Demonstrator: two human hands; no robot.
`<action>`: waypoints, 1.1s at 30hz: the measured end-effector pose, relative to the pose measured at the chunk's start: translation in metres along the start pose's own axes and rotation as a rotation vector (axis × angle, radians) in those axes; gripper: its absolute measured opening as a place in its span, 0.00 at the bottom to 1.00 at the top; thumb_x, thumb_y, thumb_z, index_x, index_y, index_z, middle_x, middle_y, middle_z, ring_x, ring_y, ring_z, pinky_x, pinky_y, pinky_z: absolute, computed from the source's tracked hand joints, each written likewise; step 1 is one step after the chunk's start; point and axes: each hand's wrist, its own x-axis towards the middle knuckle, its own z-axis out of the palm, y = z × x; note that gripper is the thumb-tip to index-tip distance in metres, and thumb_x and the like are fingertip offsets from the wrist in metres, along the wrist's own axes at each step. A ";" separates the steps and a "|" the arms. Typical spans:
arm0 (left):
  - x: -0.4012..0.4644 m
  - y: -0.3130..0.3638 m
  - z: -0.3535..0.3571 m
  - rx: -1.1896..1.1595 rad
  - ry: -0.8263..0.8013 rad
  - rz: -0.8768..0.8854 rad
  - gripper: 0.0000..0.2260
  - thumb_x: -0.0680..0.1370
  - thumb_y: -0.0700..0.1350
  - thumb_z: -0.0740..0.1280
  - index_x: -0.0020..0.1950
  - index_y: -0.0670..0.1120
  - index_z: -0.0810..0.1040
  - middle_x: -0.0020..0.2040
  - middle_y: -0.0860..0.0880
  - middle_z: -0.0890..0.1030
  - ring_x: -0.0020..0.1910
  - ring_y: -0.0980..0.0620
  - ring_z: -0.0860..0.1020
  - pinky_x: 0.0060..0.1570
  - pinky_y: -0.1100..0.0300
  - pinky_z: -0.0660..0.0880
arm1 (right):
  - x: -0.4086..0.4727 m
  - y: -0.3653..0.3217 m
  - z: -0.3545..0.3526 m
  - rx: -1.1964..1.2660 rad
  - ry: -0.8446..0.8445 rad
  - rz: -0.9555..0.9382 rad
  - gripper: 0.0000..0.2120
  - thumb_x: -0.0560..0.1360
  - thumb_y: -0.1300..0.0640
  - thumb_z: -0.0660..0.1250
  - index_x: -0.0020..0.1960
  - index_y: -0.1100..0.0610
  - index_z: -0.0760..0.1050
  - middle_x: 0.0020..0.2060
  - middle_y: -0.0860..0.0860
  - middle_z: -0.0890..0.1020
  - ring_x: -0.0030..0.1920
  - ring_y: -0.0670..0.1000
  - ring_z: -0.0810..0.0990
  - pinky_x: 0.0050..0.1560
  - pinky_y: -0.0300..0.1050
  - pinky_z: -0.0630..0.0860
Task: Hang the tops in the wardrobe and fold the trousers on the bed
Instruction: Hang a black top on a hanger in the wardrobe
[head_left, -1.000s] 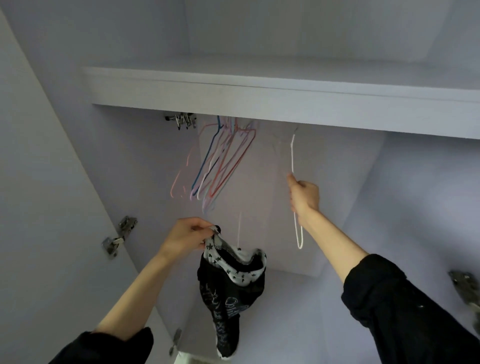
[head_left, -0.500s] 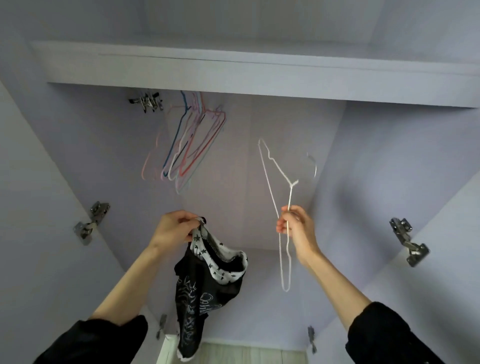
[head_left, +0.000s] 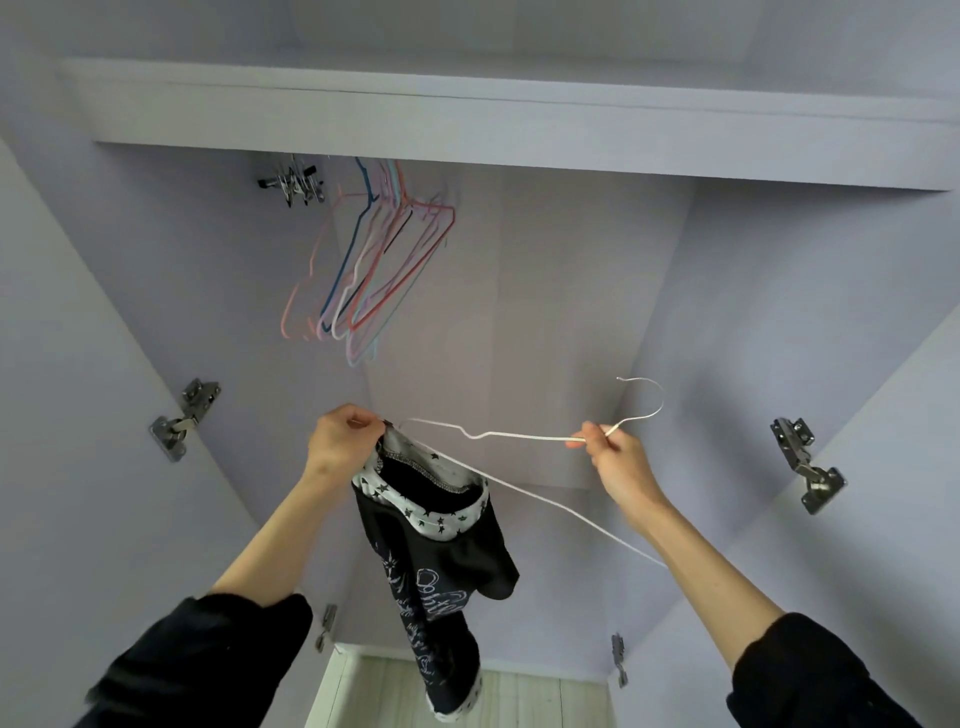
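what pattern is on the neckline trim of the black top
White with small black stars, on the black top the left hand holds; seen in the head view.

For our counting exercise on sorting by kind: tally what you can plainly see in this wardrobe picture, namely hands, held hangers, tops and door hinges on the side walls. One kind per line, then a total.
Hands: 2, left hand and right hand
White hanger in the right hand's grip: 1
Black top: 1
Hinges: 4
Total: 8
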 end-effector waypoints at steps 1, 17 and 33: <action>-0.001 -0.001 -0.001 0.016 0.024 -0.006 0.04 0.75 0.40 0.65 0.41 0.47 0.76 0.30 0.49 0.78 0.35 0.49 0.77 0.45 0.52 0.77 | -0.001 -0.001 -0.002 0.001 0.007 -0.008 0.18 0.81 0.56 0.56 0.39 0.55 0.80 0.29 0.50 0.62 0.29 0.49 0.59 0.31 0.41 0.58; -0.029 0.026 0.020 0.316 -0.027 0.393 0.07 0.74 0.42 0.68 0.37 0.51 0.79 0.30 0.58 0.78 0.33 0.60 0.77 0.36 0.70 0.71 | -0.018 -0.043 0.048 -0.199 -0.192 -0.312 0.15 0.80 0.59 0.60 0.42 0.66 0.80 0.23 0.50 0.67 0.25 0.46 0.63 0.30 0.37 0.61; -0.029 0.046 0.019 0.719 -0.045 0.864 0.09 0.79 0.46 0.63 0.52 0.49 0.82 0.49 0.53 0.82 0.53 0.50 0.70 0.52 0.60 0.57 | -0.015 -0.065 0.049 0.114 -0.108 -0.293 0.09 0.78 0.57 0.64 0.39 0.57 0.72 0.34 0.50 0.77 0.35 0.48 0.72 0.43 0.41 0.69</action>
